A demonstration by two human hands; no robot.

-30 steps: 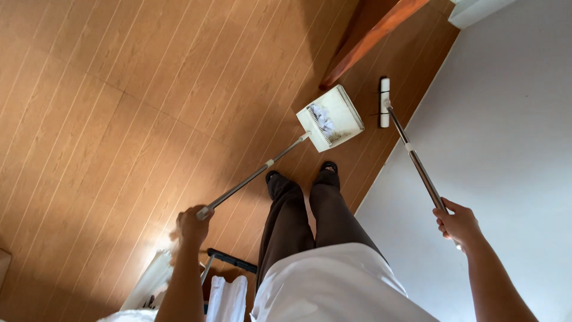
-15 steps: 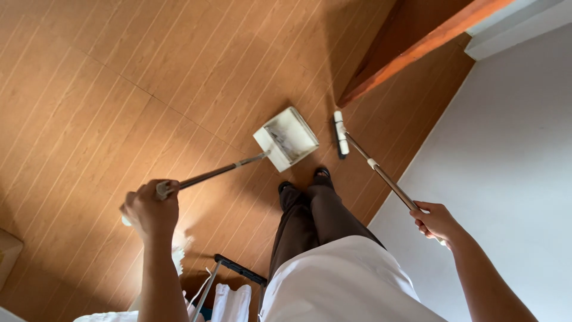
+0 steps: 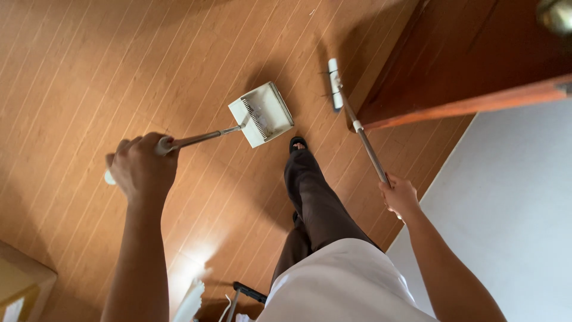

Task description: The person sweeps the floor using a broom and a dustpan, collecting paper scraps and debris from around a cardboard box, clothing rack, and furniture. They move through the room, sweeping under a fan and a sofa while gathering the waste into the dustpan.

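1. Left hand (image 3: 141, 169) shut in a fist around the end of a long metal handle (image 3: 196, 139), held out over the wooden floor (image 3: 89, 71).
2. At the far end of that handle, a white dustpan (image 3: 262, 114), square, open side turned away from the hand, with a row of comb teeth along its near edge; inside of the pan too small to make out.
3. Right hand (image 3: 400, 196) wrapped around the handle of a broom (image 3: 335, 84); white narrow head with dark bristles, well ahead of the hand and close to the foot of the door.
4. Dustpan and broom head near each other but apart, a strip of bare floor between them.
5. One dark trouser leg (image 3: 313, 200) stepping forward between the two tools, shoe (image 3: 297, 144) just below the dustpan.
6. Brown wooden door (image 3: 476, 53) at upper right, round metal knob (image 3: 555, 15) at the corner; white wall (image 3: 518, 214) beneath it on the right.
7. Corner of a tan cardboard box (image 3: 21, 286) at lower left, plain-sided.
8. White bundle (image 3: 192, 301) and a dark bar on thin metal legs (image 3: 245, 293) at the bottom edge, partly cut off and hard to identify.
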